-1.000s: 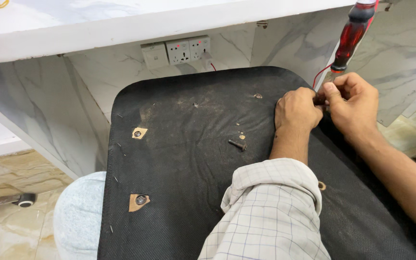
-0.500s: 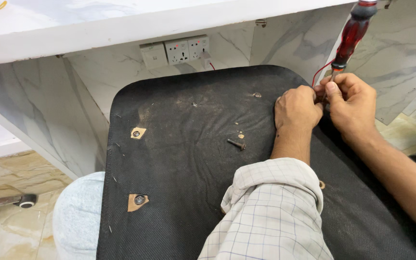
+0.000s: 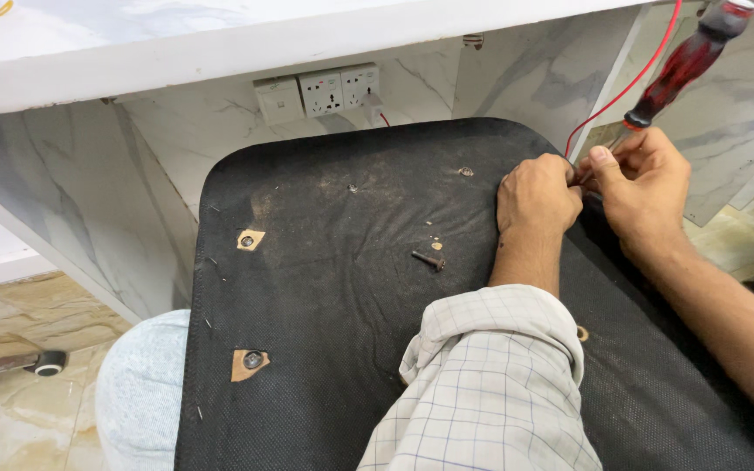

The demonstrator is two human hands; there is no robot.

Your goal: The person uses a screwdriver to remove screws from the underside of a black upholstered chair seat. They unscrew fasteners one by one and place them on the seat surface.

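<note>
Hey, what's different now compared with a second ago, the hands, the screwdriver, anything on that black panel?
Very little. The right hand keeps its grip on the red-handled screwdriver, which seems to lean a touch further right. The left hand stays pressed beside it at the edge of the black panel. The loose screw has not moved.

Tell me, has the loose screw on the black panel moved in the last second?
No. The screw still lies on the black panel, the same way off the left hand and the two brown cut-outs.
</note>
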